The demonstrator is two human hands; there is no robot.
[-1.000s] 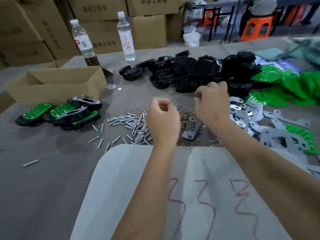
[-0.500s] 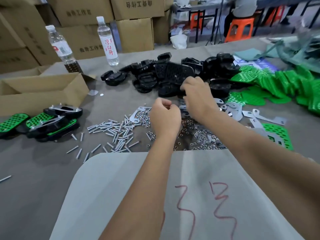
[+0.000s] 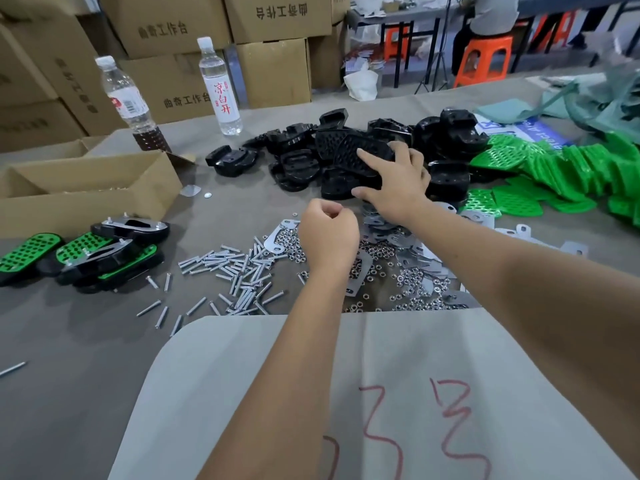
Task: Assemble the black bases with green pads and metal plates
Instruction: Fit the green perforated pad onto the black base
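Grey table (image 3: 69, 358): screws (image 3: 239, 268), nuts (image 3: 412, 285) beside left hand (image 3: 329, 233).

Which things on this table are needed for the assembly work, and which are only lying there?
For the job: black bases, green pads, metal plates, screws, nuts, finished units; the right hand touches a base, the left hand is curled.

Just lying about: two bottles, open cardboard box, paper sheet.
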